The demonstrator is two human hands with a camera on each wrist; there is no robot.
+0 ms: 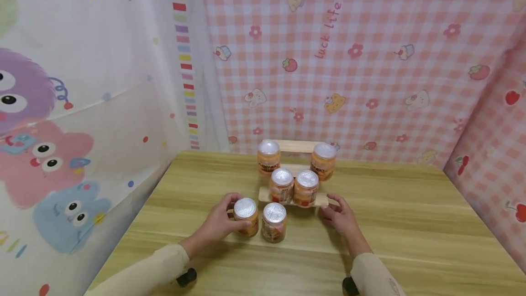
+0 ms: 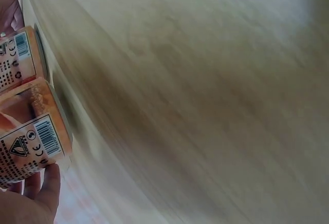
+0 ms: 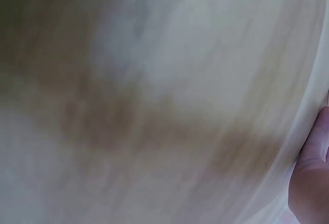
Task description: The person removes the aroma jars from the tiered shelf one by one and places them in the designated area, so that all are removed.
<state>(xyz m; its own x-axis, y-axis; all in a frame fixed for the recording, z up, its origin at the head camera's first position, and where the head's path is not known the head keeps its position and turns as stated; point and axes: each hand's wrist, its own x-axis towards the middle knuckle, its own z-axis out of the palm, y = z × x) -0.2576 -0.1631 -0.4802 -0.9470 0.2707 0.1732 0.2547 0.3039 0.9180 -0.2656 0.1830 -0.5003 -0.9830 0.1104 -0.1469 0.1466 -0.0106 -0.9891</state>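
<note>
My left hand grips an orange-labelled can with a silver lid, thumb on its near side and fingers behind it. Just right of it stands a second such can on the table. In the left wrist view, the held can shows a barcode. A stepped wooden rack stands behind them, bearing two cans on its lowest step, among them a can at the right. My right hand holds the right end of that step between thumb and fingers.
Higher on the rack, a can stands at the left and another can at the right. The wood-grain table reaches back to a pink checked cloth. A white cartoon-print cloth hangs along the left side.
</note>
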